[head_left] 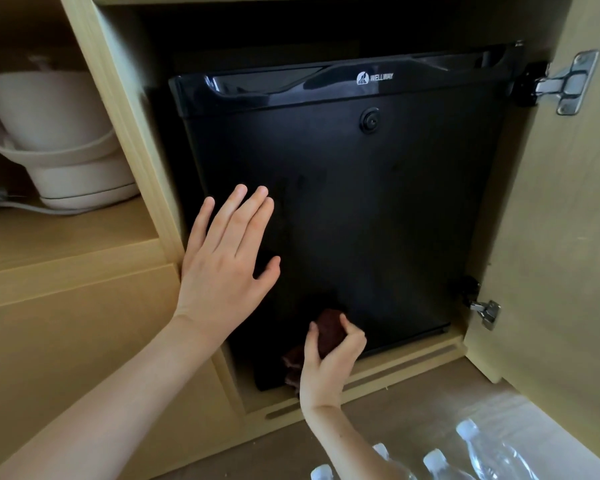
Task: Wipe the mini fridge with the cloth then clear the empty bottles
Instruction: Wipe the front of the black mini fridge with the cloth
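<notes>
Now our left hand (226, 258) lies flat with its fingers straight and slightly spread against the black door of the mini fridge (378, 209), near the door's left edge. Just below it, our right hand (326, 365) has its fingers and thumb curled round a bunched dark reddish-brown cloth (329, 329), which it holds against the bottom part of the door; a loose end of the cloth hangs down to the left of that hand. The fridge fills a wooden cabinet compartment (125, 98) that opens in front of both hands. Its door is closed, so we cannot see what it holds. Up and to the right of our left hand we see a round lock (370, 121) on the door, and above that a glossy top strip with a white logo (374, 77). To the right of both hands the cabinet door (561, 237) stands open on two metal hinges (561, 83). To the left of our left hand, and higher, a separate open shelf compartment (66, 233) holds a white kettle (49, 133) sitting on its base, with a white cord (32, 206) trailing beside it. Below and to the right of our right hand, near its forearm, several clear bottles (482, 455) with white caps lie together on the floor; we cannot tell whether anything is inside them.
</notes>
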`<state>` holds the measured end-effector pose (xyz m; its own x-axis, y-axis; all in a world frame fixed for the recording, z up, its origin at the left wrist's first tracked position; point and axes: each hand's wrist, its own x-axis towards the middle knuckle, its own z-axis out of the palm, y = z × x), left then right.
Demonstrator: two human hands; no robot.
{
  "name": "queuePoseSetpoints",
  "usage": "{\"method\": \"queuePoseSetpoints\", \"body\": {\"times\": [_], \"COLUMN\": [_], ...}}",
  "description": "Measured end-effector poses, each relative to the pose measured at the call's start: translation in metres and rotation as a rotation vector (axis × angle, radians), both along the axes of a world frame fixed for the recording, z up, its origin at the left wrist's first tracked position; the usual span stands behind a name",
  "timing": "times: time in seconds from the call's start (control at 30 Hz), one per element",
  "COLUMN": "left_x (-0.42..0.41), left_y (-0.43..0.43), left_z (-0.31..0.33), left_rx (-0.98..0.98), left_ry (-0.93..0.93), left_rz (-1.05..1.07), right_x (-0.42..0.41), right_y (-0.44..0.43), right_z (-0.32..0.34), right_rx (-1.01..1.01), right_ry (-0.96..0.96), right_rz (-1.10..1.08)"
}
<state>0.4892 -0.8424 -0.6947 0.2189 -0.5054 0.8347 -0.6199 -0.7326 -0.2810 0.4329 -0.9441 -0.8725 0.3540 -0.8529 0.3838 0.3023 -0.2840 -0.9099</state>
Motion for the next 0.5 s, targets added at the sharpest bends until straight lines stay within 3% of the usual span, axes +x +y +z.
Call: {"method": "queuePoseSetpoints", "body": {"times": [0.3,0.4,0.5], "left_x": [0.008,0.009,0.008], "left_y": [-0.006,-0.007,-0.006], "left_z": [0.003,0.002,0.002], "left_rx": [0.023,0.037,0.045], "left_ry": [-0.052,-0.053,-0.052], "left_rz": [-0.044,-0.037,-0.029], "right_x": [0.019,0.016,0.002], "right_y": [-0.018,-0.022,-0.026], "right_z": [0.101,0.074,0.024], "right_rx": [-0.051,-0.037,0.139], "right_ry": [-0.224,-0.189,-0.044], "right_rz": [0.022,-0.019,-0.083]}}
